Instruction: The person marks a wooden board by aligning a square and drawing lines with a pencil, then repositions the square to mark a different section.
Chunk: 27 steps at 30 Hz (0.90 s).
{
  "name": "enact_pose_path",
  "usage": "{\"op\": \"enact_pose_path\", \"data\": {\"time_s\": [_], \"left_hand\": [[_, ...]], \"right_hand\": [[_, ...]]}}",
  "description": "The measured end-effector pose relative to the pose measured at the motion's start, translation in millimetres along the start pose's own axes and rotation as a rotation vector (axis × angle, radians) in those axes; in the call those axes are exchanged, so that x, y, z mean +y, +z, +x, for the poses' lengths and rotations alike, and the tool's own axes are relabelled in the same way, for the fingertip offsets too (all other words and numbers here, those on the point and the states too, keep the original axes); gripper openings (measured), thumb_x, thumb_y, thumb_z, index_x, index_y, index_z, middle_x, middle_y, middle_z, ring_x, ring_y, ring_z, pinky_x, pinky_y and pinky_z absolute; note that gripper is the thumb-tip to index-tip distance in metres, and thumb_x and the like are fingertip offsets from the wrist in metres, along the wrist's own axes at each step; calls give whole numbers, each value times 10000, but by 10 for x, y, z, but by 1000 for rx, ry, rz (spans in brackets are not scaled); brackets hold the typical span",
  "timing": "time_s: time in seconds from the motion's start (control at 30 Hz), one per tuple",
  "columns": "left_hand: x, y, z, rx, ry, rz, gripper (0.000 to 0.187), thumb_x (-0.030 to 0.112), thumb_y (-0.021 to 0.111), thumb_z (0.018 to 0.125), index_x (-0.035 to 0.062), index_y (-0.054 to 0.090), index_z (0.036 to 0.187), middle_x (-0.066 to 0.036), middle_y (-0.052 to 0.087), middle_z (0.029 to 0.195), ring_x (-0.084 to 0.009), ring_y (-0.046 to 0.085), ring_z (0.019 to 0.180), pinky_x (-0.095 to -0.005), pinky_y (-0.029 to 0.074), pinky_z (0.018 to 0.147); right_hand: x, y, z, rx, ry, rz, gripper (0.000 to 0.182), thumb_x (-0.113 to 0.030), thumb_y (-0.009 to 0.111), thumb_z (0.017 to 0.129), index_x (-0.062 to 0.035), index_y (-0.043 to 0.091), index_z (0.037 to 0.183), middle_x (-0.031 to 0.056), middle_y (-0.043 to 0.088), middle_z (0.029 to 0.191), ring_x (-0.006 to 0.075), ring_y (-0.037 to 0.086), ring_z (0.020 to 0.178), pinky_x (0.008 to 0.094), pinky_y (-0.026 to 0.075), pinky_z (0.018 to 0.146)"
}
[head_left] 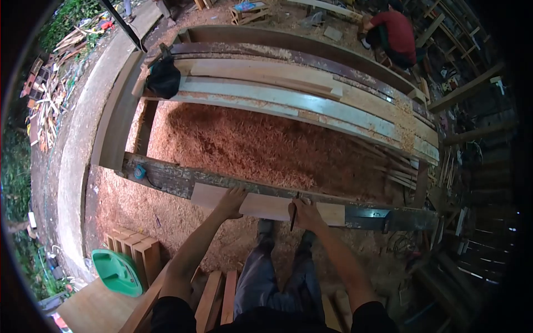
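A pale, planed wooden board lies lengthwise along a weathered beam in front of my legs. My left hand rests flat on the board left of its middle, fingers spread over the surface. Further right, my right hand is closed around a thin dark tool, which lies across the board's width; its exact kind is too small to make out. Near the beam's left end sits a blue tape measure.
Long planks span the far side of the frame, with a black cloth-like item at their left end. Shavings cover the ground. A green plastic basin and stacked timber stand lower left. A person crouches at the back right.
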State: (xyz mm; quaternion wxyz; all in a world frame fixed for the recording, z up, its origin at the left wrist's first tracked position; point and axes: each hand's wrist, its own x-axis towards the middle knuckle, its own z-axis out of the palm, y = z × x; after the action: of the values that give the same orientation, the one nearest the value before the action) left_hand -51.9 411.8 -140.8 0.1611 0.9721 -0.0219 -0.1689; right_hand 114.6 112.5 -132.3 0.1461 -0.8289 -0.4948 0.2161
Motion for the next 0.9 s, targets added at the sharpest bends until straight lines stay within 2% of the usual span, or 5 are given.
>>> {"op": "enact_pose_path", "data": {"time_s": [0.3,0.47,0.6,0.67,0.9], "left_hand": [[-203,39,23,-60,-16,-275,889,315,828,649,11,437,1387,-199,438,1408,-377,427,1286,-425,377,1083],[-262,-3,110,-168,-22,-282,860,324,817,681,33,439,1396,-184,411,1456,-382,439,1285,-416,399,1073],[-133,12,-15,-116,14,-113,862,362,792,719,65,401,1427,-185,352,1496,-356,361,1358,-455,328,1117],[12,84,-169,-37,31,12,862,375,775,742,80,378,1448,-195,315,1516,-354,314,1395,-473,289,1139],[269,348,-262,77,-213,-63,832,530,647,835,96,337,1474,-204,309,1514,-395,280,1404,-494,280,1127]], "right_hand": [[113,151,88,-143,86,110,636,-150,772,756,-63,377,1246,165,553,1220,351,510,1219,615,351,999],[142,-60,14,-75,75,429,343,-74,610,864,-15,426,1147,164,601,968,353,613,924,553,417,807],[134,118,-105,-7,98,594,310,-80,634,854,-2,460,1099,166,595,931,370,604,903,505,442,769],[219,400,-164,292,-116,247,450,-80,746,787,18,454,1114,147,563,766,355,572,655,407,470,610],[-50,152,-378,249,41,395,205,-47,675,878,-1,507,986,143,567,832,271,606,769,376,496,709]]}}
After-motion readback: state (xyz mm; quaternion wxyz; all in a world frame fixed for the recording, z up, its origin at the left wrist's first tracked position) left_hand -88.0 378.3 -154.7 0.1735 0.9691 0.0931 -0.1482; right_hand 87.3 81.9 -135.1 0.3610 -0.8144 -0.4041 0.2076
